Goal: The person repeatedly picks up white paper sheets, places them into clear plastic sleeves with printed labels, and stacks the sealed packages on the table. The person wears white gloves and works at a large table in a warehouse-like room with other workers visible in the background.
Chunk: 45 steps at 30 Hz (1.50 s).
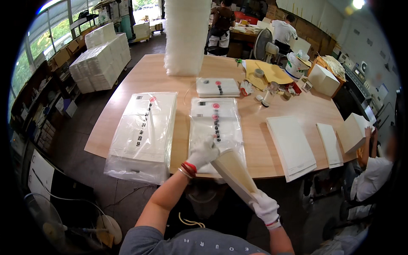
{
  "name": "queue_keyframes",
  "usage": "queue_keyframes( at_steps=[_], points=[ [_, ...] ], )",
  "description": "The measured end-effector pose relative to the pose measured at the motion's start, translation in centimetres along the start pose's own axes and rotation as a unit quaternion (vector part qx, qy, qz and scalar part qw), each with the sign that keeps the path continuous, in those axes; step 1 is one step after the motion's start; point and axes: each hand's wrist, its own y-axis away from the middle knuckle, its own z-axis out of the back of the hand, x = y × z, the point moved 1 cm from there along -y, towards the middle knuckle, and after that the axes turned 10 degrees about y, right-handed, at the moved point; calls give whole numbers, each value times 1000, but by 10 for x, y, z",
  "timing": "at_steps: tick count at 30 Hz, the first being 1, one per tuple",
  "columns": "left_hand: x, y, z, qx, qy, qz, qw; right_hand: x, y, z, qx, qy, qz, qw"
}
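Observation:
A thick stack of white paper (234,174) is held tilted over the table's near edge. My right hand (264,207), in a white glove, grips its lower end. My left hand (204,153), also gloved, is closed at the stack's upper left corner, above a pile of printed clear plastic bags (216,114). What its curled fingers pinch is hidden. Left of that pile lies a filled clear bag (140,127) with white paper inside. A smaller pile of folded bags (217,87) sits just beyond the middle pile.
On the wooden table (255,144), two paper stacks (291,146) (329,144) lie to the right. A tall wrapped column (187,38) rises at the back. Tape, a jar (270,94) and yellow envelopes (267,72) lie far right. A co-worker (374,170) handles a paper block (353,131).

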Motion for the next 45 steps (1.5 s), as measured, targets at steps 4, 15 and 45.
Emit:
queue_keyframes(
  at_steps=[4, 15, 45],
  points=[
    [6, 40, -43, -74, -191, -381, 902, -4, -20, -29, 99, 30, -92, 990],
    [24, 23, -121, 142, 91, -377, 911, -38, -85, -88, 140, 62, -99, 983],
    [117, 162, -2, -91, -140, -110, 980, -6, 25, -110, 123, -38, -164, 978]
  ],
)
